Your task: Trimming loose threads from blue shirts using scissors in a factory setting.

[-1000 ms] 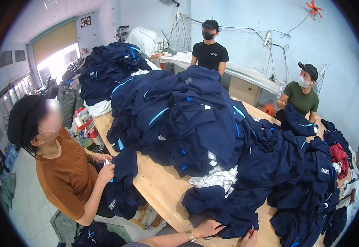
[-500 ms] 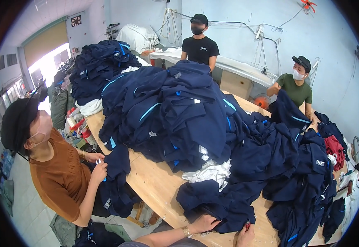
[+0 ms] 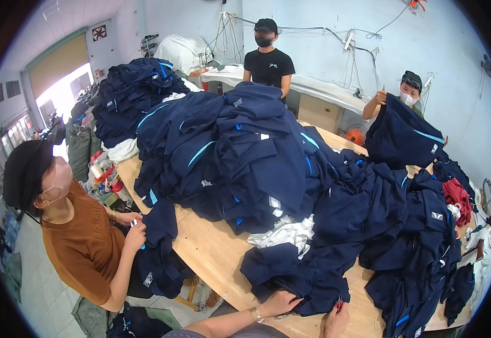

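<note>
A navy garment (image 3: 299, 276) lies bunched on the near edge of the wooden table in front of me. My left hand (image 3: 280, 303), with a gold bracelet at the wrist, pinches its near edge. Beside the garment's right corner, my right hand (image 3: 336, 321) is closed around small red-handled thread snips (image 3: 339, 305); their blades are too small to make out clearly. Just behind the garment sits a crumpled white cloth (image 3: 284, 235).
A large heap of navy garments (image 3: 245, 152) covers the table's middle, with more garments (image 3: 420, 242) on the right. Around the wooden table (image 3: 211, 248) are a person in brown (image 3: 82, 242), one in black (image 3: 268, 67), and another holding up a navy garment (image 3: 403, 132).
The person at the far right has raised and spread their navy garment, now covering most of their body. My hands stay in nearly the same place on the garment.
</note>
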Demonstrator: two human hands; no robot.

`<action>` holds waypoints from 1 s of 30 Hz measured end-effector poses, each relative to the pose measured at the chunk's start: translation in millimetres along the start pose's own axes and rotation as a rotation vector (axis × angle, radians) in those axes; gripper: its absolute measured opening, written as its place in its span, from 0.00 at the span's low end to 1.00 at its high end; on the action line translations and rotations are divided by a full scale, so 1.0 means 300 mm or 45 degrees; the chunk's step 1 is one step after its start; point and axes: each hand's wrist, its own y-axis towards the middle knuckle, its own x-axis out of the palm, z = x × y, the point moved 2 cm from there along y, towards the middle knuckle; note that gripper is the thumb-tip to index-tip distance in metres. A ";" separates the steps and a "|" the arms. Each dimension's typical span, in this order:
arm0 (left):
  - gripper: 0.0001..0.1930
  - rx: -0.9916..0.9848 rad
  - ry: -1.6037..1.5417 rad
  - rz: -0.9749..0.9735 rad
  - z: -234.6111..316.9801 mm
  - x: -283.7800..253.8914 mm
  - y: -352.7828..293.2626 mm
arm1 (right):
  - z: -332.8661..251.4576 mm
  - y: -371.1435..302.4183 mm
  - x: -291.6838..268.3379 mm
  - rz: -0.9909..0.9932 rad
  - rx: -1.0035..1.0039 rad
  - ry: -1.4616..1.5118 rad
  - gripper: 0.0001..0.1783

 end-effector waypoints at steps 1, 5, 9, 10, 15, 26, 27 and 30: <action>0.15 0.015 -0.007 0.023 -0.002 0.001 -0.001 | 0.003 0.001 0.006 0.012 -0.011 -0.005 0.17; 0.14 -0.006 -0.003 0.001 -0.012 0.012 -0.013 | 0.001 -0.005 0.003 0.029 -0.040 0.037 0.17; 0.14 -0.026 0.003 -0.011 -0.009 0.005 -0.017 | -0.049 -0.005 -0.035 -0.111 0.100 0.016 0.17; 0.13 -0.022 0.010 -0.022 -0.005 0.004 -0.014 | -0.057 -0.009 -0.040 -0.185 0.179 0.043 0.18; 0.14 -0.029 0.018 -0.047 0.007 -0.001 0.003 | 0.095 0.044 0.093 0.325 -0.259 0.070 0.10; 0.14 -0.394 -0.376 0.226 0.081 -0.047 0.094 | 0.127 0.115 0.178 0.449 -0.036 1.268 0.09; 0.13 -0.453 -0.594 0.312 0.087 -0.039 0.089 | 0.061 0.081 0.147 0.159 0.194 1.411 0.09; 0.12 -0.567 -0.979 0.332 0.141 -0.002 0.110 | -0.034 0.032 0.115 -0.118 0.377 1.586 0.10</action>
